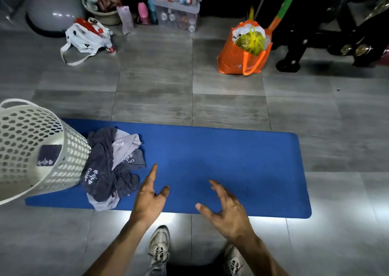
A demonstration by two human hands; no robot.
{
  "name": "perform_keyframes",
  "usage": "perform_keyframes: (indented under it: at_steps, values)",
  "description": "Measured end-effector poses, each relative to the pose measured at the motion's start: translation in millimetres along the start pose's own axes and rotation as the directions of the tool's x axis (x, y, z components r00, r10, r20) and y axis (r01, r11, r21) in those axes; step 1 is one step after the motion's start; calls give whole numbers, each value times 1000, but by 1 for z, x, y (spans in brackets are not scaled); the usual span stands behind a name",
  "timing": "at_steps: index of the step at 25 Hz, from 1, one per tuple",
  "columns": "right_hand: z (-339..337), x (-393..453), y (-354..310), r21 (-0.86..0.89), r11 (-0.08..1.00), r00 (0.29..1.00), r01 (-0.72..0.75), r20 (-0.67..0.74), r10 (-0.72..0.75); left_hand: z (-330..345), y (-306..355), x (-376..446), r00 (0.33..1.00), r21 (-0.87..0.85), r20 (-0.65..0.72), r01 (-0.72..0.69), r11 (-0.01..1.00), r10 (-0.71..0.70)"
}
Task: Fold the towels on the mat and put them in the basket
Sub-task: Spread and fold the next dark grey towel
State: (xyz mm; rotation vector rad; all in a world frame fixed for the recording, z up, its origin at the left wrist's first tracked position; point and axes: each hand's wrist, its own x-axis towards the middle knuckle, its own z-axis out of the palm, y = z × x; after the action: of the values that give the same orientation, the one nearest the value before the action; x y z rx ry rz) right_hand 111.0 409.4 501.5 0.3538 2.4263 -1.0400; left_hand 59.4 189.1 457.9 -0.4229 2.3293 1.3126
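Already one folded dark towel (pixel 48 155) lies inside the white perforated basket (pixel 69 149) at the far left, which rests on the blue mat's (pixel 231 160) end. Beside it sits a crumpled towel pile (pixel 111 166). The left hand (pixel 149 200) hovers nearest, grip wide and empty; the right hand (pixel 229 210) likewise. Best to lift a single towel by its corners and spread it flat on the bare mat.
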Motion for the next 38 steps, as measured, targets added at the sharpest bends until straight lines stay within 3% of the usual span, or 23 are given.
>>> perform_keyframes:
  at_steps: [8, 16, 18, 21, 28, 32, 38]
  values:
    - [61, 88, 155, -190, 982, 1000, -11, -29, 6, 133, -88, 64, 998, 39, 23, 54, 998, -55]
    - [179, 195, 307, -201, 979, 999, 26, 44, -18, 241, -188, 191, 953, 287, 269, -216, 933, 138]
    - [208, 224, 336, -221, 972, 997, 75, 47, -66, 257, -217, 225, 919, 403, 340, -333, 852, 199]
    - [257, 263, 370, -243, 961, 990, 133, 69, -120, 273, -263, 262, 842, 588, 490, -510, 628, 225]
    - [342, 316, 413, -481, 858, 984, 180, 88, -156, 286, -336, 317, 862, 604, 458, -482, 634, 218]
    - [361, 327, 422, -510, 851, 992, 123, 89, -90, 288, -362, 327, 872, 632, 456, -458, 625, 178]
    - [364, 332, 431, -543, 826, 988, 153, 68, -138, 271, -382, 333, 908, 667, 407, -369, 647, 98]
